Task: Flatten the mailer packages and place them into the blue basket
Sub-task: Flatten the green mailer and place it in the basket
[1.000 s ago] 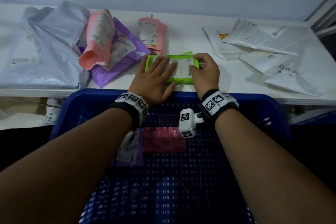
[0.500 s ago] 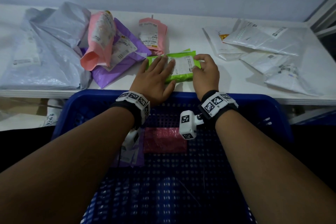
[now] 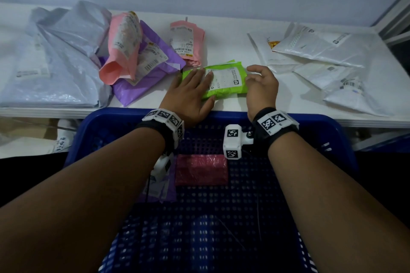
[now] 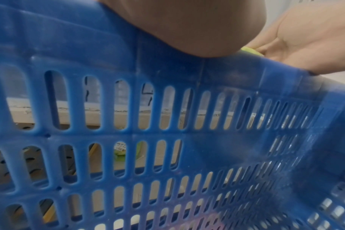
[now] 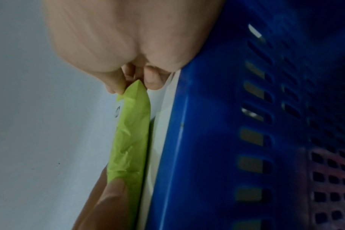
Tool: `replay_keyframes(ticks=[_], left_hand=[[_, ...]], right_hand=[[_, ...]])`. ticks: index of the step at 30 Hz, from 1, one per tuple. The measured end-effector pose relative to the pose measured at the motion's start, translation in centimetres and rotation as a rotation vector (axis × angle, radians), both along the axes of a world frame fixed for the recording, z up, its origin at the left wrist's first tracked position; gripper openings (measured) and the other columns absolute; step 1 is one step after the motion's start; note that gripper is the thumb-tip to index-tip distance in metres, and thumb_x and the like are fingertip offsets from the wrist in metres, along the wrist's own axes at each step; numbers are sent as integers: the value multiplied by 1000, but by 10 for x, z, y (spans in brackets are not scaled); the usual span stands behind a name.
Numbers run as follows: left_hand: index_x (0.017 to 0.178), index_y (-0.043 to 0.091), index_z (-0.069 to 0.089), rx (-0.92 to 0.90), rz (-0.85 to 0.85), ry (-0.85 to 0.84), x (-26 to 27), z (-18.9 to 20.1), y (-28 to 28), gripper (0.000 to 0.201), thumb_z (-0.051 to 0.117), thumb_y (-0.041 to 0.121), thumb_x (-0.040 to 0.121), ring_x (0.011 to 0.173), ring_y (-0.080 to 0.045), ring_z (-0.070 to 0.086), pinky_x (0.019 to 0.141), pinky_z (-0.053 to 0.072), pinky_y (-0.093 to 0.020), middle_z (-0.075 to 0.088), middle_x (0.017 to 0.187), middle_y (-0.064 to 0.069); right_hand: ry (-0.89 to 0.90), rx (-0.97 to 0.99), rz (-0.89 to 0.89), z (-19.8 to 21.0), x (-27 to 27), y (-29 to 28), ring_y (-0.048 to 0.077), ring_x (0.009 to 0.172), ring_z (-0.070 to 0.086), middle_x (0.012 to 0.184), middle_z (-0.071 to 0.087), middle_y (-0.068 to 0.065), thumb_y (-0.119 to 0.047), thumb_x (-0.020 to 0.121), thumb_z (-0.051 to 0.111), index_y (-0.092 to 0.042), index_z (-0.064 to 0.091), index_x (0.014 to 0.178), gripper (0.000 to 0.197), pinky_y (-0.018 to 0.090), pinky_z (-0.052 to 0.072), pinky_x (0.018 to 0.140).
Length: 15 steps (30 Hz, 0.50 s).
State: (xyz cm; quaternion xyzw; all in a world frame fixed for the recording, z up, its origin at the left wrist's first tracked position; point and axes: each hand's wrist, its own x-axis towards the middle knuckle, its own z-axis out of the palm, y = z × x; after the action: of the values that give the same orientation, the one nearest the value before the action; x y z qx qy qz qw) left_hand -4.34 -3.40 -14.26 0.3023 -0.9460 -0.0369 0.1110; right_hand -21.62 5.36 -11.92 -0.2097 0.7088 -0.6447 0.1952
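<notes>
A green mailer (image 3: 230, 82) with a white label lies on the white table just beyond the blue basket (image 3: 111, 117). My left hand (image 3: 193, 91) lies flat on its left half, fingers straight and pressing down. My right hand (image 3: 261, 84) is at its right end. In the right wrist view, curled fingers (image 5: 116, 84) pinch the tip of the green mailer (image 5: 131, 140), and the left thumb (image 5: 106, 199) rests on its far end. The left wrist view shows mostly the basket wall (image 4: 167, 70). A red mailer (image 3: 200, 169) and a purple mailer (image 3: 159, 188) lie flat inside the basket.
On the table's left are grey mailers (image 3: 55, 62), a rolled pink mailer (image 3: 122, 46) and a purple mailer (image 3: 142, 77). A small pink mailer (image 3: 186, 42) lies behind the green one. Several white mailers (image 3: 321, 57) are spread at the right. A wall stands behind the table.
The green mailer has turned slightly, its right end now farther from me. My right hand has shifted from on top of it to its right end. The left hand stays pressed on it.
</notes>
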Motion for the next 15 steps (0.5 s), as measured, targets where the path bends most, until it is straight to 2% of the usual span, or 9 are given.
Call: replay_keyframes(ticks=[3, 8, 11, 15], left_hand=[[158, 21, 19, 49, 2, -11, -1, 0, -3, 74, 18, 62, 96, 151, -25, 21, 119, 21, -51, 23, 163, -8], [158, 24, 14, 91, 15, -22, -2, -2, -6, 73, 19, 64, 97, 152, -24, 15, 121, 16, -52, 17, 165, -6], [158, 28, 14, 103, 27, -17, -2, -3, -7, 72, 20, 65, 96, 152, -26, 14, 121, 15, -51, 16, 165, -4], [158, 36, 6, 150, 27, -47, -3, -3, -7, 73, 17, 71, 94, 153, -28, 10, 123, 11, -48, 12, 166, -4]], right_hand=[[-7, 12, -38, -2, -1, 0, 16, 83, 71, 78, 72, -9, 1, 83, 54, -23, 69, 83, 28, 43, 61, 78], [50, 46, 65, -2, 5, 0, 19, 85, 72, 86, 74, 2, -18, 81, 67, -29, 67, 84, 12, 44, 60, 80], [66, 84, 83, -4, 6, -2, 17, 87, 72, 92, 74, 5, -12, 82, 69, -32, 66, 86, 21, 44, 60, 82], [73, 79, 49, -1, 7, -4, 15, 93, 70, 100, 73, 6, 1, 85, 65, -26, 65, 86, 27, 40, 60, 83]])
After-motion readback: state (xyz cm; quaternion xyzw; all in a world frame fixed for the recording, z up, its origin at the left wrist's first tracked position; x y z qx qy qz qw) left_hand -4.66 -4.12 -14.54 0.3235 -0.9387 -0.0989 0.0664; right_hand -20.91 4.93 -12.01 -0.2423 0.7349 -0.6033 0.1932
